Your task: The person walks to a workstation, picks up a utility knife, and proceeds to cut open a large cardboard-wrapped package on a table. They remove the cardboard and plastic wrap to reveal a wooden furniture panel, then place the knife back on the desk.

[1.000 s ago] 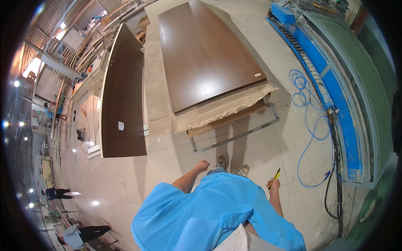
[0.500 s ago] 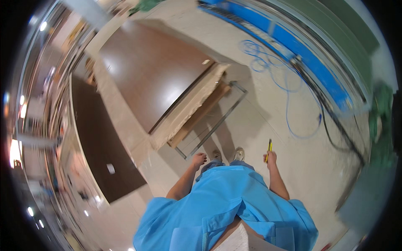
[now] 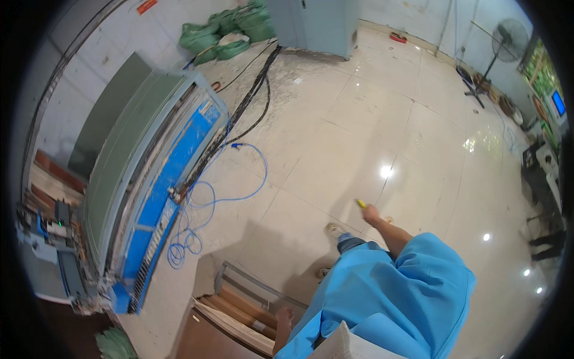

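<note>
My right hand (image 3: 371, 214) is closed around a yellow utility knife (image 3: 361, 204), held low over the tiled floor in front of me. The knife's front end points away to the left; whether its blade is out cannot be made out. My left hand (image 3: 284, 319) hangs beside the end of a stack of brown boards (image 3: 209, 339) at the bottom of the view. Its fingers are dim and smeared, and contact with the boards cannot be told. Beneath the stack's end is a grey metal frame (image 3: 254, 281).
A long blue and green machine (image 3: 156, 173) stands on the left. A loose blue hose (image 3: 214, 200) and black cables (image 3: 245, 107) lie on the floor beside it. Farther off are a grey cabinet (image 3: 317, 27), green sacks (image 3: 230, 30) and a standing fan (image 3: 508, 42).
I have turned to the right, so the board stack is now at the lower left and the machine on the left. The utility knife stays in my right hand.
</note>
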